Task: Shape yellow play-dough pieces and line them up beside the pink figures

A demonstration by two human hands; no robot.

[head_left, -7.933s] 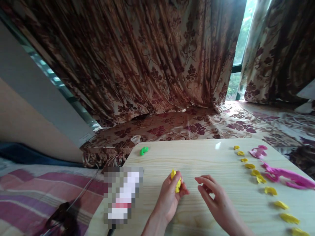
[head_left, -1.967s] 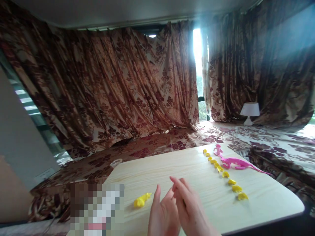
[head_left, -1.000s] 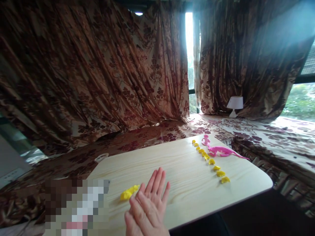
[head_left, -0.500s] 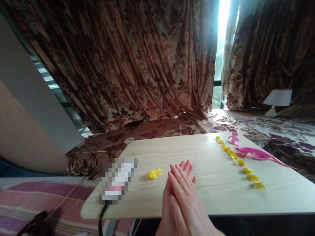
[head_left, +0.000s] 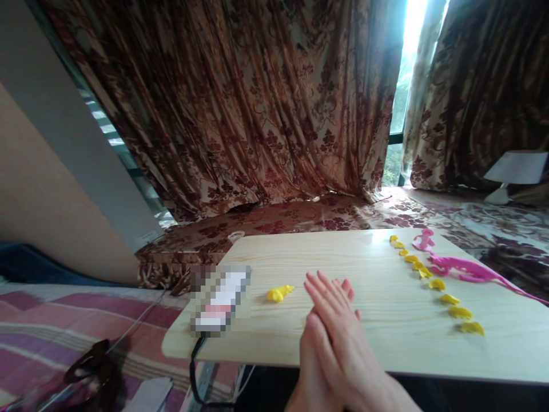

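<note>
My right hand (head_left: pixel 343 329) lies palm against palm over my left hand (head_left: pixel 314 346) above the table's near part. The fingers of both are long and pressed together, pointing away from me. Whatever may be between the palms is hidden. To their left, a lump of yellow modelling clay (head_left: pixel 279 293) rests on the tabletop. Over on the right, several small yellow petal-like clay pieces (head_left: pixel 437 284) form a slanting row. Beside that row lie a long pink lizard-like figure (head_left: pixel 465 269) and a smaller pink figure with a round base (head_left: pixel 424 239).
The pale wooden table (head_left: pixel 266 337) carries a blurred-out flat object (head_left: pixel 223 303) at its left, with a black cable (head_left: pixel 193 366) hanging from it. Behind are patterned curtains (head_left: pixel 266 114) and a white lamp (head_left: pixel 514 169). A striped bedcover (head_left: pixel 86 320) is at left.
The view has turned a little left, so the table's things appear shifted right. My upper, right hand has slid against the left one; the palms stay together.
</note>
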